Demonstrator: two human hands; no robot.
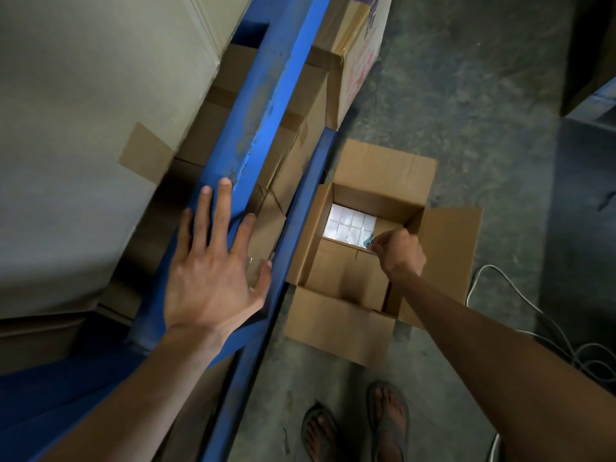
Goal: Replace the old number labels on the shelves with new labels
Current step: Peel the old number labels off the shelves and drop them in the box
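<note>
My left hand (213,271) lies flat with spread fingers on the blue shelf beam (260,105), which shows a scraped patch of whitish residue further up. My right hand (400,251) reaches down into an open cardboard box (383,161) on the floor and pinches a small scrap of label (368,243) over it. Inside the box lies a white sheet of labels (350,225), bright and partly peeled.
Sealed cardboard boxes (300,135) fill the shelves behind the blue beams, with a large pale box (83,128) at the left. A white cable (520,315) loops over the concrete floor at the right. My sandalled feet (356,428) stand below the open box.
</note>
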